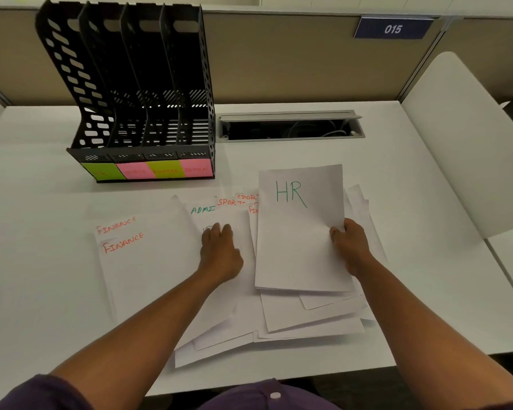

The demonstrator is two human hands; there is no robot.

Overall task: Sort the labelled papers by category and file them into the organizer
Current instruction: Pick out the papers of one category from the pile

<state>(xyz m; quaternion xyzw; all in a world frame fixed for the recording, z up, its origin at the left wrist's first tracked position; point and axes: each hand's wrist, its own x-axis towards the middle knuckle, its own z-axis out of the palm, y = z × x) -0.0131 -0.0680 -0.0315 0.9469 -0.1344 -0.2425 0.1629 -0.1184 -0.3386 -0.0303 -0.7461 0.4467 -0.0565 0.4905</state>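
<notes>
We see the right hand (349,247) pinch the HR sheet (301,229) at its right edge, thumb on top, the sheet lifted over the pile (308,318) on the desk (426,202). The sheet spreads left and up from that grip. The left hand (219,250) rests flat, fingers straight, on the ADMIN sheet (216,214), holding nothing. Two FINANCE sheets (137,261) lie left of it. The organizer (137,93) stands well behind, all four slots unfilled.
</notes>
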